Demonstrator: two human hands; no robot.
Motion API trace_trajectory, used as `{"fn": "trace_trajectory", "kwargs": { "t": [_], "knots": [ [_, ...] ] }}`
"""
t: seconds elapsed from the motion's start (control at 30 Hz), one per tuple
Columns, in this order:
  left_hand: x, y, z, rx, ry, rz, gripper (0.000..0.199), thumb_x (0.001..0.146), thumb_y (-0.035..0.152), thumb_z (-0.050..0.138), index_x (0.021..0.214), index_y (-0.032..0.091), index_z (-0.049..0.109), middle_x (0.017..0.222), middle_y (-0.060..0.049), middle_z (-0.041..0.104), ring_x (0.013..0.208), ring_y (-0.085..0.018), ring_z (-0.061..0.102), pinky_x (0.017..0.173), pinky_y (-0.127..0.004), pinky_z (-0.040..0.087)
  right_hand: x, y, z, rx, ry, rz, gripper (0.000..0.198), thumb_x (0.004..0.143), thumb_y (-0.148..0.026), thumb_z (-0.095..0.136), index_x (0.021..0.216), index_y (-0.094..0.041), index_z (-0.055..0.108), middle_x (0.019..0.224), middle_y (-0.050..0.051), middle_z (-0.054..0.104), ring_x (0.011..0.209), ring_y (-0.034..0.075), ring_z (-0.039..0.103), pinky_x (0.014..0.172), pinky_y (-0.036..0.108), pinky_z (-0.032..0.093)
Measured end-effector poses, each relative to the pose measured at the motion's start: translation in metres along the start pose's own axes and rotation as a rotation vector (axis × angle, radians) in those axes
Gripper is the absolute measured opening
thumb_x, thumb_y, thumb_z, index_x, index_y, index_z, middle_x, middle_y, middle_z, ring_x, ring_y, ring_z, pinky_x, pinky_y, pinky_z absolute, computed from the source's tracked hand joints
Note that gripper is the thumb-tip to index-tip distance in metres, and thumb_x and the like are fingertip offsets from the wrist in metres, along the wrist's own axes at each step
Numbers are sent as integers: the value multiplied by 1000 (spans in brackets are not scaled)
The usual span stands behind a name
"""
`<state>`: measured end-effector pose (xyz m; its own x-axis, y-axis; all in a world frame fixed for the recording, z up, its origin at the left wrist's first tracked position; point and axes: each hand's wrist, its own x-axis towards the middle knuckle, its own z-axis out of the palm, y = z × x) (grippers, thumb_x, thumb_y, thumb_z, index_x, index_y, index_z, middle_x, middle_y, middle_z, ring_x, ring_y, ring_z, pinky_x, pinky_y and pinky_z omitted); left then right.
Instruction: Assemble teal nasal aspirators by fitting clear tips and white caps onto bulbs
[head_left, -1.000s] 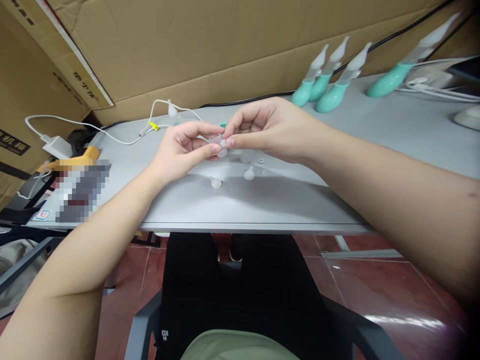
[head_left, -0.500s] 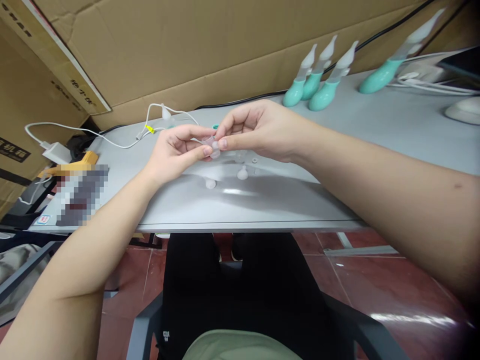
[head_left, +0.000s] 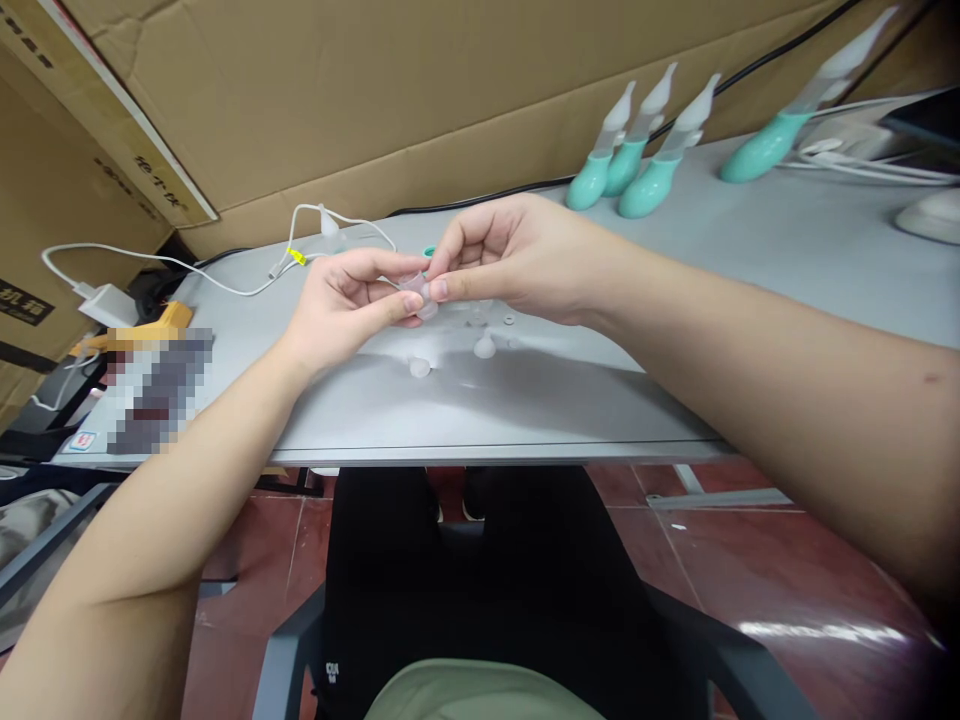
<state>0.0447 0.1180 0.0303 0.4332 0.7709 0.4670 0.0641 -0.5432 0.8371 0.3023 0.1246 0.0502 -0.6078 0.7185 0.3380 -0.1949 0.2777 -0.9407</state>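
Observation:
Over the grey table, my left hand point(head_left: 341, 300) is closed on a clear plastic tube-shaped part point(head_left: 426, 309), gripping it between thumb and fingers. From the right, my right hand point(head_left: 521, 258) pinches a small whitish plug-like piece point(head_left: 427, 291) against the side of that part; fingertips partly cover it. Nearer me on the tabletop lie a round white cap-like piece point(head_left: 419, 368) and a white piece with a narrow tip point(head_left: 484, 346). Close to them are a tiny ring point(head_left: 509, 320) and another clear part. A teal bulb point(head_left: 429, 251) shows partly behind my fingers.
Several nasal aspirators with teal bulbs point(head_left: 650, 190) and white tips stand along the cardboard wall point(head_left: 420, 110). A white cable point(head_left: 225, 292) with an adapter point(head_left: 112, 305) and a yellow tool point(head_left: 169, 322) lie left. The table's front edge point(head_left: 480, 456) runs above my lap.
Both hands stay together at nearly the same spot, with the small piece still held against the clear part. The whole view has shifted slightly.

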Motion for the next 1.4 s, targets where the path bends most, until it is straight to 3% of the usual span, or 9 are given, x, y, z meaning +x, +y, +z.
{"fn": "trace_trajectory", "kwargs": {
  "t": [0.2, 0.4, 0.67, 0.83, 0.97, 1.07, 1.2, 1.4],
  "knots": [
    [0, -2, 2, -64, 0, -35, 60, 83, 62, 107, 119, 18, 88, 101, -1, 93, 85, -9, 91, 80, -18, 81, 2, 3, -2, 22, -32, 2, 28, 83, -24, 116, 91, -20, 89, 95, 3, 89, 92, 19, 84, 89, 28, 67],
    [0, -8, -2, -22, -29, -2, 56, 83, 54, 108, 121, 17, 90, 100, -2, 93, 81, -9, 91, 82, -18, 81, 4, 5, -2, -4, -22, 28, 31, 80, -26, 117, 89, -20, 87, 93, 4, 88, 91, 20, 84, 92, 29, 70],
    [2, -7, -2, -29, 20, 19, 56, 82, 55, 109, 119, 17, 91, 102, -3, 94, 85, -9, 91, 82, -16, 80, 3, -2, 2, -74, 39, -15, 21, 88, -6, 101, 88, -20, 86, 91, 2, 86, 89, 18, 80, 85, 24, 67],
    [4, -2, -1, 11, 43, 32, 57, 81, 56, 109, 114, 16, 87, 89, -2, 90, 73, -7, 87, 75, -14, 76, 5, -1, 4, -93, 88, -28, 24, 88, -2, 97, 90, -22, 85, 91, 2, 85, 87, 19, 79, 82, 27, 66],
    [3, 0, -2, 83, 101, 43, 68, 79, 58, 110, 126, 17, 84, 93, -3, 91, 78, -6, 88, 79, -12, 75, 4, 0, 5, -113, 114, -91, 23, 88, -13, 101, 98, -26, 84, 91, 2, 85, 87, 22, 79, 83, 32, 65],
    [3, 2, -4, 228, 85, 79, 79, 81, 70, 105, 136, 19, 80, 98, -4, 92, 81, -5, 86, 81, -13, 75, 4, 2, 6, -236, 91, -147, 23, 89, -21, 101, 102, -28, 84, 94, 1, 85, 91, 23, 77, 83, 35, 61],
    [9, 7, -6, 402, 29, 88, 82, 88, 74, 97, 148, 21, 77, 100, -4, 90, 85, -6, 85, 78, -14, 72, 3, 1, 6, -317, 89, -180, 13, 92, -19, 93, 97, -27, 84, 93, 1, 84, 90, 22, 75, 84, 35, 59],
    [24, 7, -5, 439, -32, 72, 78, 91, 64, 95, 153, 22, 74, 103, -4, 89, 88, -9, 85, 79, -21, 73, 3, -1, 3, -313, 155, -133, 16, 94, -14, 90, 90, -27, 81, 93, 2, 82, 87, 22, 76, 85, 36, 61]
  ]
}}
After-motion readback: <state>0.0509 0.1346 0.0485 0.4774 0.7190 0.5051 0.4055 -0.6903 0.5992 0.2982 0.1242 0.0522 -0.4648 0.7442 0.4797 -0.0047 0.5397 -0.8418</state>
